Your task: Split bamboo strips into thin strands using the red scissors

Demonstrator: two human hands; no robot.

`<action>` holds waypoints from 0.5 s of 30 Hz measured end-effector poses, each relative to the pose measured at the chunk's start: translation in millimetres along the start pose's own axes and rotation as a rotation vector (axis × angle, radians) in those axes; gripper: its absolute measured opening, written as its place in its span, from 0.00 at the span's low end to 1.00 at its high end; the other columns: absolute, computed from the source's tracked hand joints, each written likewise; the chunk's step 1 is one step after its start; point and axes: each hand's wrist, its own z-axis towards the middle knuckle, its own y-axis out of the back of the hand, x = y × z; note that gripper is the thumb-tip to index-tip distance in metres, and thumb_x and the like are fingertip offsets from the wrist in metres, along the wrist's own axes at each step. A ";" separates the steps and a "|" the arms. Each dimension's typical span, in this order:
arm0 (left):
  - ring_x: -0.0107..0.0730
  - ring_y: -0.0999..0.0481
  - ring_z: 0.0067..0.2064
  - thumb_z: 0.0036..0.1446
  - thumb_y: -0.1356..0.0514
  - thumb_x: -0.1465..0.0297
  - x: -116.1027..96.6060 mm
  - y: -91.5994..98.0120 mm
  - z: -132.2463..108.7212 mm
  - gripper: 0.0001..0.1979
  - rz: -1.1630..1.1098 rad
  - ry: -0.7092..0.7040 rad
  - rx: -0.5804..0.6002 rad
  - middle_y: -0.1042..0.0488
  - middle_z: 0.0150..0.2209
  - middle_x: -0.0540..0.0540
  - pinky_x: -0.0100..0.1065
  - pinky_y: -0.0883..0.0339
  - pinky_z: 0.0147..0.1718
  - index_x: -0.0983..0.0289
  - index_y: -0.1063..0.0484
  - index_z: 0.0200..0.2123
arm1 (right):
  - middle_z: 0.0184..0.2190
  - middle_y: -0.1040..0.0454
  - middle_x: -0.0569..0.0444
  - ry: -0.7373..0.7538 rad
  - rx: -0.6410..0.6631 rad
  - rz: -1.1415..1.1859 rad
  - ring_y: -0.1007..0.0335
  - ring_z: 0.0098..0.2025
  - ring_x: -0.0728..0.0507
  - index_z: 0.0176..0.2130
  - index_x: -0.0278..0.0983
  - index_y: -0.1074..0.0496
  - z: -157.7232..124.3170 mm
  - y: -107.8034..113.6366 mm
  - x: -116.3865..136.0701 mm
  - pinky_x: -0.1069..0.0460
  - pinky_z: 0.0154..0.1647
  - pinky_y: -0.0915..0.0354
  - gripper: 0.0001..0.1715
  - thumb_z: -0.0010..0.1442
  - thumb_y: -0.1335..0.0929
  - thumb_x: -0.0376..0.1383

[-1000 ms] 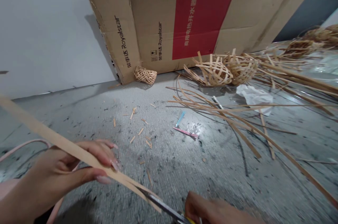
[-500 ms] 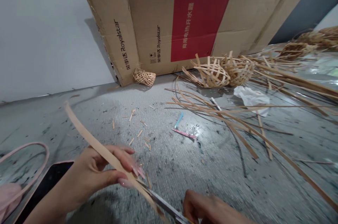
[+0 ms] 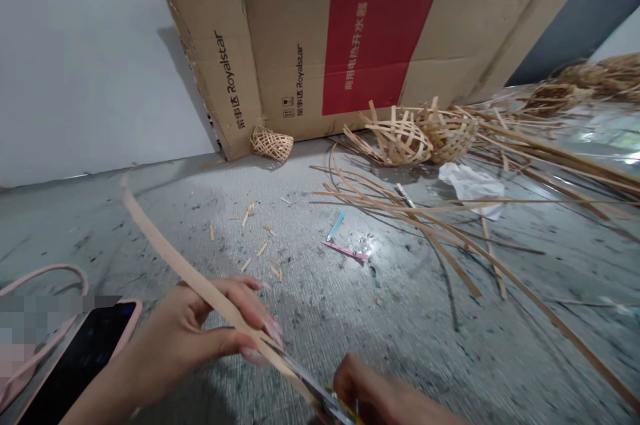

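My left hand (image 3: 200, 331) pinches a long flat bamboo strip (image 3: 170, 258) between thumb and fingers; the strip curves up and away to the left. My right hand (image 3: 380, 398), at the bottom edge, grips scissors (image 3: 320, 393) with yellow handles. Their blades meet the near end of the strip just past my left fingertips. Most of my right hand is cut off by the frame.
A large cardboard box (image 3: 300, 38) with a red panel leans at the back. Small woven baskets (image 3: 273, 143) and half-woven ones (image 3: 415, 135) lie before it, beside loose bamboo strips (image 3: 450, 225) and a crumpled paper (image 3: 470, 185). Offcuts (image 3: 260, 248) dot the grey floor. A phone (image 3: 80, 361) lies bottom left.
The strip has slid through my left hand toward the scissors, so less of it reaches left. My left hand moved right, closer to the blades. The phone came into view.
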 end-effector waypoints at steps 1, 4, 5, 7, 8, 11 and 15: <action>0.33 0.20 0.37 0.47 0.31 0.74 -0.4 -0.5 -0.4 0.07 -0.003 -0.014 0.000 0.17 0.28 0.45 0.42 0.40 0.60 0.54 0.19 0.26 | 0.19 0.38 0.64 -0.008 0.000 0.004 0.43 0.21 0.49 0.32 0.42 0.40 0.9 0.5 3.5 0.56 0.19 0.45 0.28 0.51 0.32 0.60; 0.33 0.21 0.37 0.46 0.31 0.74 -1.7 -1.9 -1.1 0.07 0.002 -0.027 -0.031 0.18 0.28 0.45 0.39 0.37 0.58 0.54 0.19 0.26 | 0.21 0.36 0.63 -0.025 -0.060 -0.033 0.40 0.23 0.47 0.35 0.42 0.38 3.8 4.0 18.7 0.55 0.22 0.42 0.29 0.49 0.30 0.61; 0.33 0.21 0.38 0.46 0.31 0.73 -2.1 -2.5 -1.1 0.07 0.007 -0.027 -0.039 0.18 0.28 0.45 0.38 0.37 0.57 0.54 0.19 0.26 | 0.22 0.35 0.62 -0.028 -0.079 -0.046 0.39 0.24 0.47 0.37 0.42 0.38 4.8 5.1 23.5 0.55 0.23 0.41 0.29 0.50 0.30 0.61; 0.33 0.21 0.38 0.47 0.31 0.73 -2.7 -3.9 -1.1 0.07 0.012 -0.029 -0.033 0.18 0.28 0.45 0.38 0.37 0.58 0.53 0.19 0.26 | 0.23 0.33 0.61 -0.039 -0.095 -0.068 0.38 0.25 0.46 0.38 0.42 0.37 6.4 5.8 29.5 0.54 0.24 0.40 0.29 0.51 0.31 0.61; 0.33 0.21 0.38 0.47 0.31 0.73 -2.9 -4.5 -1.1 0.07 0.012 -0.027 -0.029 0.17 0.29 0.45 0.39 0.38 0.58 0.53 0.19 0.27 | 0.23 0.33 0.61 -0.047 -0.097 -0.078 0.37 0.25 0.46 0.38 0.42 0.37 6.8 5.1 30.2 0.54 0.24 0.39 0.29 0.51 0.31 0.60; 0.34 0.20 0.38 0.49 0.32 0.73 -3.0 -5.6 -1.9 0.06 0.026 -0.023 0.000 0.17 0.30 0.46 0.41 0.40 0.60 0.53 0.19 0.27 | 0.22 0.33 0.61 -0.088 -0.082 -0.094 0.37 0.24 0.46 0.37 0.43 0.37 4.7 0.4 24.7 0.54 0.23 0.39 0.26 0.52 0.31 0.58; 0.34 0.19 0.37 0.50 0.32 0.72 -2.4 -5.7 -3.3 0.05 0.003 -0.070 0.020 0.17 0.30 0.46 0.42 0.41 0.60 0.54 0.19 0.28 | 0.23 0.29 0.58 -0.130 0.014 -0.120 0.37 0.22 0.46 0.33 0.42 0.37 -8.6 0.6 17.8 0.54 0.19 0.42 0.20 0.54 0.32 0.54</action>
